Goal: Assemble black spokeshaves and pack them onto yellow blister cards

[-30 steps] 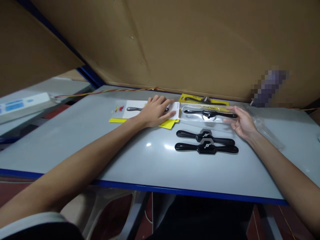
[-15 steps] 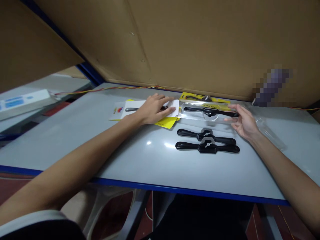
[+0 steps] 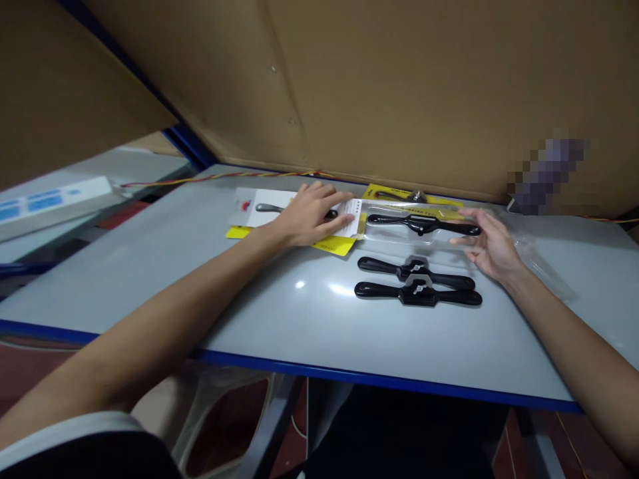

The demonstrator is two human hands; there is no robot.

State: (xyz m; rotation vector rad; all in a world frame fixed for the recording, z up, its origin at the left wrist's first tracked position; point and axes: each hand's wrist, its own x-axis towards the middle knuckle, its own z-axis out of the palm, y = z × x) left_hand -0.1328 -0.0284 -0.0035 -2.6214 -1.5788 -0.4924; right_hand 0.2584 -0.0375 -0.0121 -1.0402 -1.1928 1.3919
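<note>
My left hand (image 3: 315, 214) lies over a white printed card (image 3: 267, 199), fingers spread and pressed down on it. Under that card, a yellow card (image 3: 337, 244) sticks out. With fingers and thumb closed, my right hand (image 3: 492, 246) holds the right end of a clear plastic blister pack (image 3: 372, 233). A black spokeshave (image 3: 424, 224) lies in the pack, its right handle near my fingers. Closer to me, two loose black spokeshaves, a rear one (image 3: 384, 265) and a front one (image 3: 382, 291), rest side by side on the table.
Behind the blister pack lies a yellow-carded package (image 3: 379, 191). A clear plastic shell (image 3: 544, 269) is right of my right hand. A white power strip (image 3: 64, 205) stands at the left. Cardboard panels (image 3: 399, 93) rise behind the grey table (image 3: 279, 319).
The white card's left end has swung away from me, showing more yellow card below it. Both hands keep nearly the same places. The whole view has shifted slightly.
</note>
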